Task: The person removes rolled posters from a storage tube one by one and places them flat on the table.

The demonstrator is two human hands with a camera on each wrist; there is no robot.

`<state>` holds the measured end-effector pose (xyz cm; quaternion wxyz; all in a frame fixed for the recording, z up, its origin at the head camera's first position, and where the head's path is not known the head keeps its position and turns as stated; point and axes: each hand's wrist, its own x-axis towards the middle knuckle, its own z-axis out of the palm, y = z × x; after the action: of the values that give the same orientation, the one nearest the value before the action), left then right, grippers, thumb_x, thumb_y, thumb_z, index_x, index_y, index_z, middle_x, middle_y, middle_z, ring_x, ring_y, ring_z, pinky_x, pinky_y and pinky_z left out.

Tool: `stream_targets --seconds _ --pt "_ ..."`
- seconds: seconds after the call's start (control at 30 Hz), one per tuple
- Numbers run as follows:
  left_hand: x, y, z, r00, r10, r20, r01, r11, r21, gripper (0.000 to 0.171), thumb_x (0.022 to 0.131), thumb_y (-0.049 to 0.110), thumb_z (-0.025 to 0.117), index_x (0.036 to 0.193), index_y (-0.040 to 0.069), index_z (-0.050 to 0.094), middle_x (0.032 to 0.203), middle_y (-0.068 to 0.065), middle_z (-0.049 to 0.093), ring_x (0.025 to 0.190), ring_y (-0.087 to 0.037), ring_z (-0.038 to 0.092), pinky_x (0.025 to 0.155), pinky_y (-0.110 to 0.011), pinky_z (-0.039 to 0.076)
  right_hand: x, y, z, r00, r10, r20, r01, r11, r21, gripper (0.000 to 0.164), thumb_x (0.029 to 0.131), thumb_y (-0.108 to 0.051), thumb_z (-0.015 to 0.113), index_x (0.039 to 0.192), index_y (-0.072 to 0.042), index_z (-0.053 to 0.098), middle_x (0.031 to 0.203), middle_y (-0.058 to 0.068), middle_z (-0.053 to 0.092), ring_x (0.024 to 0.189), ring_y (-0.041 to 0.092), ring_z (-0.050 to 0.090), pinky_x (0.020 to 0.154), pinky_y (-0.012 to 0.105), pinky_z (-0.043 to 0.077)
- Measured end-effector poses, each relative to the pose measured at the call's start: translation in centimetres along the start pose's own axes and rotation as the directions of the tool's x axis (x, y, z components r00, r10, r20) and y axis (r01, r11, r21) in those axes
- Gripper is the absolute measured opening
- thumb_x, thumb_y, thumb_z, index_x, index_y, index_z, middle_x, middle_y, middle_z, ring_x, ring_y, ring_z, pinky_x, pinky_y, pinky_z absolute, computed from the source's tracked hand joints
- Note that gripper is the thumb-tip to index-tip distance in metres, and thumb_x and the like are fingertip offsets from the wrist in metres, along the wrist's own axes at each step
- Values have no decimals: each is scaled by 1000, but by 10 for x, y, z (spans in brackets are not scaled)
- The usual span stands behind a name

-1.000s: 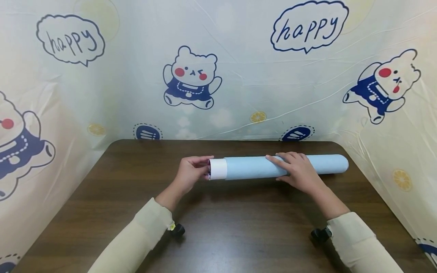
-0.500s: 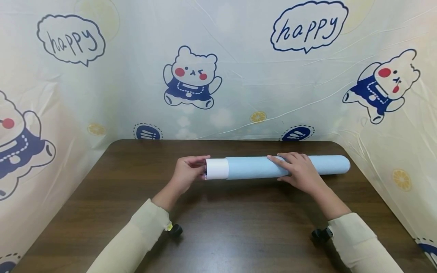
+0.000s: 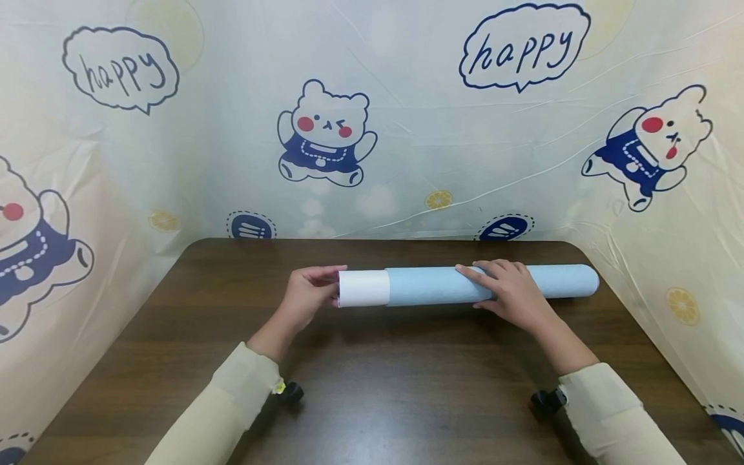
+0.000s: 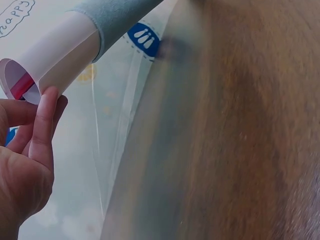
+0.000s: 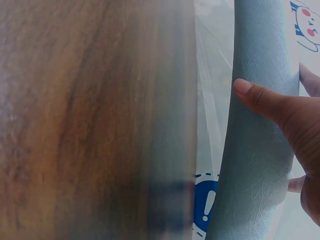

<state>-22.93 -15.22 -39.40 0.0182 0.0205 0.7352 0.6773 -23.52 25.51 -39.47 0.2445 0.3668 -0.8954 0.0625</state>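
A long light-blue tube (image 3: 430, 285) with a rounded right end lies sideways near the far part of the table. Out of its left end sticks a roll of white paper (image 3: 364, 288), its inner side showing some pink and red in the left wrist view. My left hand (image 3: 305, 297) pinches the edge of the paper roll at its open end, fingers partly inside it. Across the tube's middle my right hand (image 3: 510, 294) grips from above, its thumb (image 5: 260, 97) on the near side. How far the paper reaches inside the tube is hidden.
The tube lies on a dark brown wooden table (image 3: 372, 387) with rounded far corners. A pale printed curtain (image 3: 407, 142) with bears and lettering hangs behind it and along both sides.
My left hand has moved left with the paper roll, and a longer stretch of white paper shows outside the tube. The right hand and tube have shifted very slightly right.
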Motion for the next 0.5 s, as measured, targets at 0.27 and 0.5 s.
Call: stream_targets --seconds 0.27,0.5 --pt "1 -2 -13 1000 23 19 -23 1000 4 36 87 -3 70 122 4 68 120 -16 65 100 -32 64 73 -45 58 0 1 -2 1000 -2 -10 2 1000 -8 95 62 -27 93 145 -29 46 124 16 62 106 39 58 82 58 47" --pt "-2 -2 -22 1000 21 8 -21 1000 19 35 87 -3 70 121 4 69 120 -15 65 100 -31 65 74 -46 58 -1 1 -2 1000 -3 -10 3 1000 -7 95 62 -26 94 144 -28 47 122 15 62 105 38 58 81 58 47"
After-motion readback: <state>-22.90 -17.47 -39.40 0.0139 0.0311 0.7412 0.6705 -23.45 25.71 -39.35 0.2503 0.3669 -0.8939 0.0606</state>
